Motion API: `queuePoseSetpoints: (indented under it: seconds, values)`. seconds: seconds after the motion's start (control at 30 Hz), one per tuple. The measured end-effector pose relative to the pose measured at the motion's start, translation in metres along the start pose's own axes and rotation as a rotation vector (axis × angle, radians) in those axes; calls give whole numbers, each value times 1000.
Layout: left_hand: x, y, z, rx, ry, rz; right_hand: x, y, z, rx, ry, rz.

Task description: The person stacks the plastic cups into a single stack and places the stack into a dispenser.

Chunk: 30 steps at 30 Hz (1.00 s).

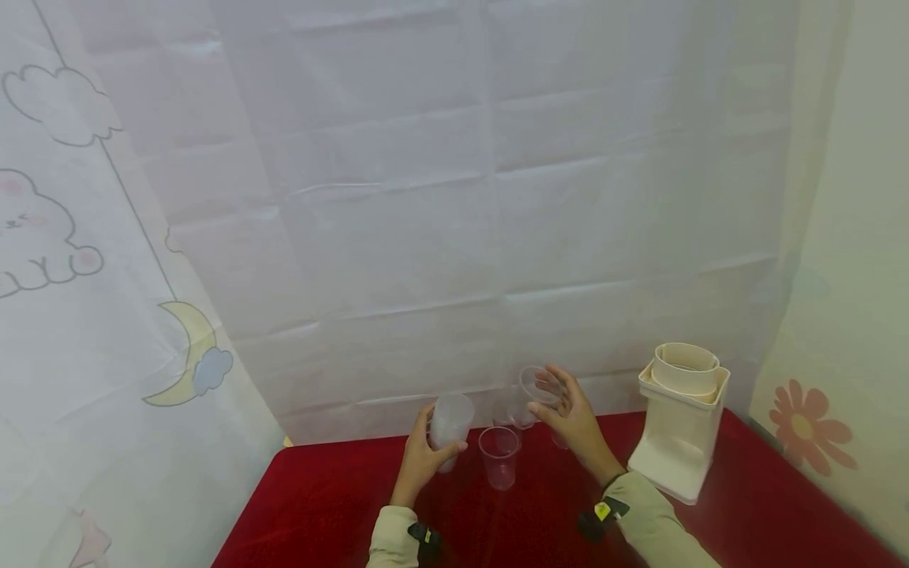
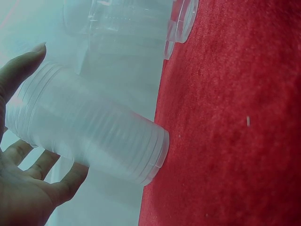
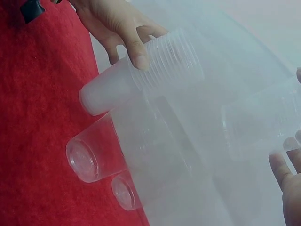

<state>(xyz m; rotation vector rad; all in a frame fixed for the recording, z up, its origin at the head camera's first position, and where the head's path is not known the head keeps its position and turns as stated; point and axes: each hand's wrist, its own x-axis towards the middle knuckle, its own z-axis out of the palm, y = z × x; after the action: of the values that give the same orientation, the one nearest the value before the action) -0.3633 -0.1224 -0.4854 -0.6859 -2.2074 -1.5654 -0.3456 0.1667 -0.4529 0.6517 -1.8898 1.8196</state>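
My left hand (image 1: 419, 461) grips a nested stack of clear plastic cups (image 1: 451, 418), thumb on one side and fingers on the other. In the left wrist view the stack (image 2: 94, 122) leans, its lower end close over the red cloth. A single clear plastic cup (image 3: 258, 125) is held by my right hand (image 1: 578, 418), raised to the right of the stack. Between the hands a clear cup (image 1: 500, 465) stands upright on the table. Another cup (image 1: 522, 416) stands behind it, partly overlapped.
A cream plastic stand (image 1: 675, 442) with a round ring on top is at the right of the red-covered table (image 1: 319, 505). A pale sheet (image 1: 383, 237) hangs behind the table's back edge. Printed walls flank both sides.
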Motion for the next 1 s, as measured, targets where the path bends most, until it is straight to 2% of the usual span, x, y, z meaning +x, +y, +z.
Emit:
queuePoseSetpoints:
  seconds: [0.73,0.83,1.0]
  values:
    - [2,2,2,0,-4,-16,12,1,9,16,-33,-38]
    - [4,-7,6,6,9,-18,13,0,10,13,-39,-45]
    - [7,-33,11,28,25,-29,14,-1,12,17,-42,-49]
